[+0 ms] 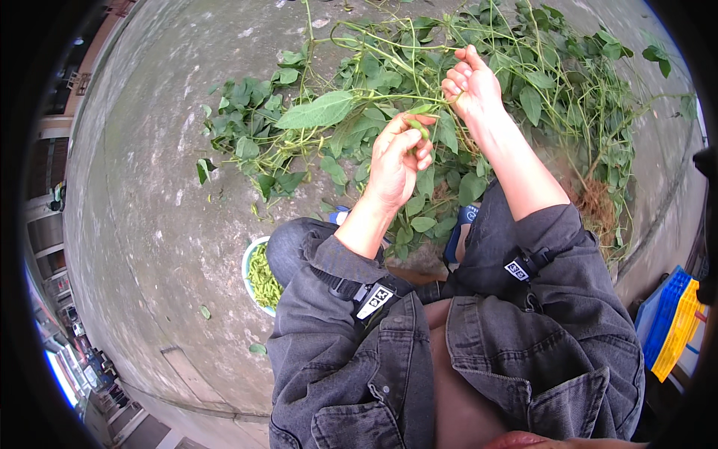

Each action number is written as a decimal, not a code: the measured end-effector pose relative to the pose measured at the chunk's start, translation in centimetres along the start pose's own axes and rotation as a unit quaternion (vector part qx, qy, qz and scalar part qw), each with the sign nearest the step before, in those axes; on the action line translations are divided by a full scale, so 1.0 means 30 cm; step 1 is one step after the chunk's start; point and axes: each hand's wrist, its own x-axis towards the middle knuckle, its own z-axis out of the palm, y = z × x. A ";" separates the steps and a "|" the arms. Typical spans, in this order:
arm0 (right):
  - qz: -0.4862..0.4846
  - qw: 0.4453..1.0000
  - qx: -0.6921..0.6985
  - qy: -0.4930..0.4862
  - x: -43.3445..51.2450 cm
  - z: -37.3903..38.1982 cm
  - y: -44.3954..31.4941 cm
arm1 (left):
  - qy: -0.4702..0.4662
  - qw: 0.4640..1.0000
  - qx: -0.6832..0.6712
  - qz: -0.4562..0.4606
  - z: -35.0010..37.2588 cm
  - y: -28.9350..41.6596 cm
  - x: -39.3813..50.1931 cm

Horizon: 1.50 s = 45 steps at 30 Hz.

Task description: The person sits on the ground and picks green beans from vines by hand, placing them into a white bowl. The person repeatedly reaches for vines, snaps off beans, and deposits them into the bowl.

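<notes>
My left hand is closed around some green bean pods, its fingertips at a leafy stem. Up and to the right, my right hand grips thin green stems of the same plant. A large green leaf hangs from the stem to the left of my left hand. Beneath both hands lies a heap of cut bean plants on the concrete. A round, pale-rimmed bowl holding many green pods stands beside my left knee, partly hidden by it.
More plants with brown roots lie at the right. Blue and yellow plastic crates stand at the lower right. My feet in blue footwear are at the near edge of the heap. Loose leaves dot the concrete floor.
</notes>
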 end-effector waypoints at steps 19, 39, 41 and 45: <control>-0.220 0.973 -0.065 -0.020 -0.020 -0.315 -0.611 | 0.305 0.891 0.331 0.052 -0.374 0.266 0.127; -0.620 0.388 -0.679 0.053 -0.018 -0.135 -0.455 | -0.023 0.485 0.838 0.251 0.082 0.312 0.278; -0.532 0.512 -0.663 -0.122 -0.076 -0.035 -0.304 | -0.062 0.534 0.813 0.225 0.175 0.285 0.270; -0.027 0.894 -0.382 -0.234 -0.091 0.040 -0.121 | -0.146 0.431 0.873 0.174 0.268 0.185 0.222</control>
